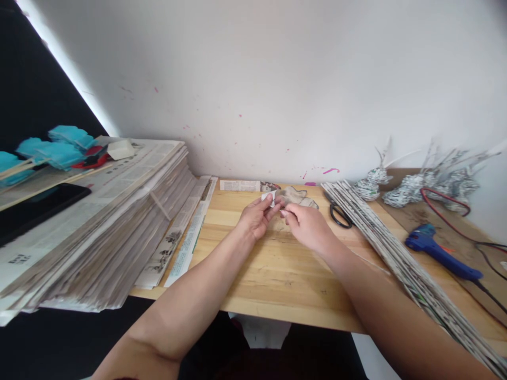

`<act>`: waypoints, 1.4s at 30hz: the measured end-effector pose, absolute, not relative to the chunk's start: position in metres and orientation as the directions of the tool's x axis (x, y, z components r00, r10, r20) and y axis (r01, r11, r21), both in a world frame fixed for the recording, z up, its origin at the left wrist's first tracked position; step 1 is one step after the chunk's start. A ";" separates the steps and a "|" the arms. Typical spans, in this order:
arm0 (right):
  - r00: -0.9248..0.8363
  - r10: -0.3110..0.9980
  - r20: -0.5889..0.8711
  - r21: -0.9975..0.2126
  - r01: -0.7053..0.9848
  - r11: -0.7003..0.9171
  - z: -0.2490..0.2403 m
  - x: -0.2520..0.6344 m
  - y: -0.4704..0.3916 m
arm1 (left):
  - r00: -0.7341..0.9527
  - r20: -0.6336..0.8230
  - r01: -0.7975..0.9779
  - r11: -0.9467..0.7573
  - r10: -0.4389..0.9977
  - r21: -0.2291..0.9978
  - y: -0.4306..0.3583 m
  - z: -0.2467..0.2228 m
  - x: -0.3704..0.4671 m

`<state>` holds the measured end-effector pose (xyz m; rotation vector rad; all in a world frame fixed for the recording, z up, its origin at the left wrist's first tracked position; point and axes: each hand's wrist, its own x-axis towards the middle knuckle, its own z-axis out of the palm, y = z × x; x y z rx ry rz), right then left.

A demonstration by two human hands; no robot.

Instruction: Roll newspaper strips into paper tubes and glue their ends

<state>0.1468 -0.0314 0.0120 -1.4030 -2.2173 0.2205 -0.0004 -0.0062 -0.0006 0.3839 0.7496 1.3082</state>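
Both of my hands meet over the middle of the wooden table. My left hand (257, 216) has its fingers closed on a small white piece of paper (267, 196), which shows above the thumb. Close beside it, my right hand (304, 221) is closed in a pinch on a thin stick (374, 265). The stick seems to run back under my right forearm and comes out on its far side. Just behind the hands lies a crumpled greyish cloth (297, 195). How the paper and the stick meet is hidden by my fingers.
A tall newspaper stack (158, 184) fills the left, bearing a phone (47, 208) and blue pieces (71, 137). Newspaper strips (190, 248) lie beside it. To the right are black-handled scissors (340, 216), rolled paper sticks (380, 243), a blue glue gun (443, 253) and woven paper figures (412, 187).
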 end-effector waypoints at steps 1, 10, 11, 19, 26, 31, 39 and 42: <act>-0.347 0.888 0.301 -0.407 0.796 0.448 0.012 0.147 -0.031 | 0.082 -0.275 -0.723 0.247 0.958 0.645 -0.006 0.000 -0.001; -0.331 0.876 0.351 -0.426 0.777 0.464 0.011 0.147 -0.031 | 0.094 -0.264 -0.733 0.246 0.960 0.635 -0.006 0.000 -0.002; -0.334 0.883 0.328 -0.419 0.787 0.453 0.012 0.147 -0.031 | 0.103 -0.260 -0.730 0.250 0.960 0.636 -0.006 0.000 -0.002; -0.362 0.875 0.321 -0.442 0.760 0.476 0.012 0.146 -0.031 | 0.055 -0.253 -0.724 0.214 0.966 0.656 -0.006 0.001 -0.003; -0.363 0.903 0.229 -0.460 0.777 0.429 0.012 0.148 -0.029 | 0.074 -0.260 -0.726 0.231 0.963 0.647 -0.006 0.003 -0.006; -0.346 0.884 0.313 -0.464 0.757 0.460 0.013 0.146 -0.032 | 0.053 -0.269 -0.743 0.218 0.962 0.632 -0.004 0.005 -0.007; -0.359 0.895 0.265 -0.413 0.796 0.442 0.015 0.144 -0.034 | 0.073 -0.259 -0.741 0.226 0.963 0.633 -0.006 0.006 -0.008; -0.328 0.881 0.340 -0.417 0.788 0.454 0.014 0.144 -0.035 | 0.043 -0.250 -0.728 0.202 0.967 0.655 -0.007 0.008 -0.008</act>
